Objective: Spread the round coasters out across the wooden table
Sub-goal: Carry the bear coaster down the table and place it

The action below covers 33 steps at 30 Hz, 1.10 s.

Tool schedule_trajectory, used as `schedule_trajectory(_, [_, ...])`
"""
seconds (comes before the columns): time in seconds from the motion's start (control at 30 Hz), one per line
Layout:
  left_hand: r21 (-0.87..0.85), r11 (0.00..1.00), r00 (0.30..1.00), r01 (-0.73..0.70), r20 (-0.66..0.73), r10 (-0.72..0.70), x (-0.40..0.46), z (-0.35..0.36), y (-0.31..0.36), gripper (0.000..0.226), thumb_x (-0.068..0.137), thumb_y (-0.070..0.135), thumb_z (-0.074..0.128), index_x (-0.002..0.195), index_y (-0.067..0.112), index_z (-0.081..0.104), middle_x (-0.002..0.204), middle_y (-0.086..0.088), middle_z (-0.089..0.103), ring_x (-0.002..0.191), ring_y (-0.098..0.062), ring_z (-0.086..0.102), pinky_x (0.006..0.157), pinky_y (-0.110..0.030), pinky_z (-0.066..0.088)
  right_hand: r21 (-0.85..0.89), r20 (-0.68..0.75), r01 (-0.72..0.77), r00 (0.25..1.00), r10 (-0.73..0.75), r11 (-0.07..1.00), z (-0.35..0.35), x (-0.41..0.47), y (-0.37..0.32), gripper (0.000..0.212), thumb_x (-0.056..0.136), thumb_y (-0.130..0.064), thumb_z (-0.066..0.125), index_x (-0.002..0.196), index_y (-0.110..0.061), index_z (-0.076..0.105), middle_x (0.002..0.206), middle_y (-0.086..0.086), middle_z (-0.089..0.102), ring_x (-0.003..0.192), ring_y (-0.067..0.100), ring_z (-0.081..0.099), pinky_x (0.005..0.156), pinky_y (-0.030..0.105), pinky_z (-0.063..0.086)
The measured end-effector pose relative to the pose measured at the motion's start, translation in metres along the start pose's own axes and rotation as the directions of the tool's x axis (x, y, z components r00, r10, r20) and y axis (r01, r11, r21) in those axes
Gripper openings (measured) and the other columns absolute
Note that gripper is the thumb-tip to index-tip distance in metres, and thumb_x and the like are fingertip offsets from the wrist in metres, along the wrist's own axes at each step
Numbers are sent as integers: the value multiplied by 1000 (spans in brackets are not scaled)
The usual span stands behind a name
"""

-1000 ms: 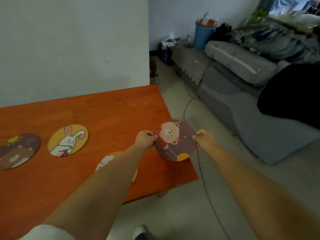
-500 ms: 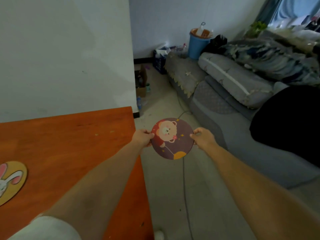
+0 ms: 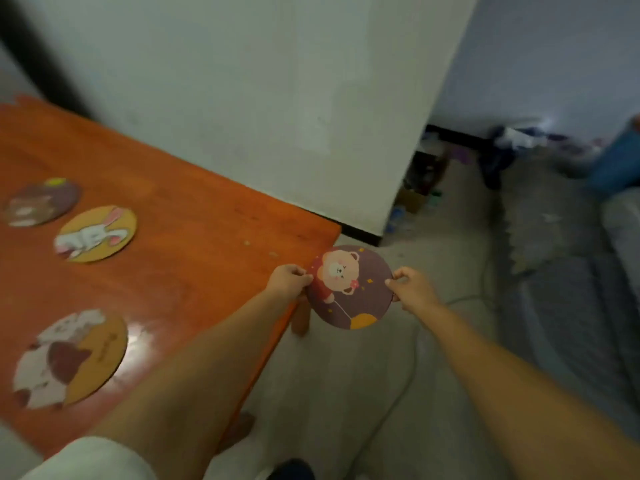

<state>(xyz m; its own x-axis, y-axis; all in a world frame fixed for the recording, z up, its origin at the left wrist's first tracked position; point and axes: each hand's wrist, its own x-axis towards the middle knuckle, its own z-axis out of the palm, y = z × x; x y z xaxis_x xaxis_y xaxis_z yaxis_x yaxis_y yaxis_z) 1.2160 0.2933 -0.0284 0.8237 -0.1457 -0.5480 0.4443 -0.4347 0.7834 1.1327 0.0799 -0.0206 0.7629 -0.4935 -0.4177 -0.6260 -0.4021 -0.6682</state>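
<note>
Fingers of L hand (image 3: pixel 290 280) & R hand (image 3: pixel 412 289) pinch bear coaster (image 3: pixel 349 287) past table (image 3: pixel 194 258) corner

Motion-blurred coasters (image 3: pixel 71 360); blue bin (image 3: pixel 620 164) edge-cropped.

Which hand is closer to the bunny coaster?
Left. The left hand is at the table's corner, right of the bunny coaster; the right hand is farther right, off the table.

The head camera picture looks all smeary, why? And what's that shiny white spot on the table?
Head view: motion blur smears most of the frame, worst on the coasters lying on the table and the room at right. The bear coaster, pinched between the left hand and right hand, stays fairly sharp. The white spot is glare on the glossy tabletop.
</note>
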Motion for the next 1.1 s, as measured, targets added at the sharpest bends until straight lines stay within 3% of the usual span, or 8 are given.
schedule_trajectory(0.17, [-118, 991, 971, 68, -220, -93, -3, -39, -19, 29, 91, 9, 60, 63, 11, 51, 61, -6, 51, 52, -15, 47, 41, -20, 43, -97, 212, 168, 966, -145, 981, 34, 36, -49, 18, 91, -20, 60, 76, -17, 51, 83, 9, 63, 75, 24, 61, 59, 28, 42])
schedule_trajectory(0.33, [-258, 953, 905, 155, -350, -242, 4, -83, -48, 33, 92, 8, 59, 63, 12, 45, 64, -11, 47, 58, -20, 46, 66, -35, 46, -151, 395, 385, 868, -301, 911, 91, 63, -102, 8, 91, -19, 60, 92, -12, 57, 84, 7, 59, 81, 26, 56, 73, 36, 46])
schedule_trajectory(0.47, [-299, 929, 870, 216, -373, -323, 5, -112, -65, 26, 93, 10, 59, 68, 10, 48, 67, -11, 50, 61, -20, 49, 59, -31, 49, -186, 527, 456, 794, -304, 870, 129, 75, -132, 9, 92, -19, 59, 91, -11, 54, 87, 9, 60, 82, 26, 56, 80, 43, 49])
schedule_trajectory(0.57, [-321, 911, 848, 260, -375, -374, -1, -127, -72, 23, 93, 12, 58, 71, 9, 50, 71, -11, 53, 65, -20, 52, 60, -31, 50, -200, 618, 513, 727, -299, 834, 149, 79, -144, 11, 94, -17, 57, 94, -6, 55, 78, 10, 57, 75, 27, 54, 72, 39, 45])
schedule_trajectory(0.73, [-423, 850, 793, 313, -376, -479, -20, -128, -97, 24, 94, 10, 57, 72, 8, 48, 71, -12, 52, 67, -23, 53, 70, -38, 55, -230, 763, 627, 591, -262, 745, 181, 79, -156, 13, 94, -15, 57, 87, -7, 49, 69, 7, 54, 71, 25, 56, 74, 40, 50])
schedule_trajectory(0.83, [-460, 825, 752, 328, -402, -523, -30, -119, -110, 29, 93, 9, 58, 67, 10, 46, 67, -11, 52, 63, -20, 53, 58, -30, 53, -253, 833, 719, 502, -232, 647, 192, 81, -160, 17, 95, -16, 57, 86, -8, 46, 75, 11, 55, 71, 26, 54, 72, 41, 50])
schedule_trajectory(0.97, [-379, 833, 689, 402, -475, -548, -27, -101, -113, 32, 91, 7, 60, 64, 12, 42, 65, -9, 50, 60, -21, 52, 60, -33, 52, -276, 872, 817, 435, -226, 507, 194, 87, -161, 20, 94, -17, 59, 83, -9, 45, 89, 24, 63, 75, 28, 55, 75, 44, 52])
schedule_trajectory(1.1, [-140, 837, 635, 529, -589, -499, -21, -87, -106, 27, 87, 10, 60, 69, 13, 40, 77, -10, 55, 82, -32, 57, 73, -41, 51, -281, 892, 899, 374, -255, 337, 191, 90, -159, 25, 93, -26, 59, 81, -12, 42, 94, 22, 58, 80, 29, 51, 68, 40, 42])
